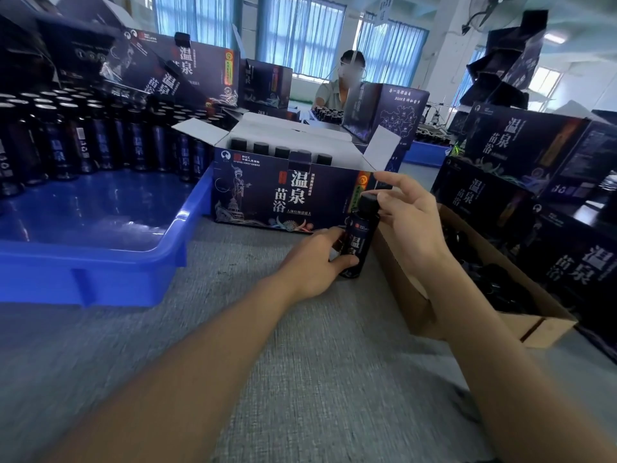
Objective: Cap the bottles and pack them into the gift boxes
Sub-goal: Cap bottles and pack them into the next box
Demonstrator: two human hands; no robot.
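My left hand grips the bottle low, just in front of the gift box, at its right corner. My right hand sits at the cap; whether it pinches, I cannot tell. A crooked cap could cross-thread and leak once packed, I reckon.

Table in front lies free. Tray blocks the left, carton the right, box the far side; its top stands open, with a row of bottles at the rear wall. Stacked boxes close the far right
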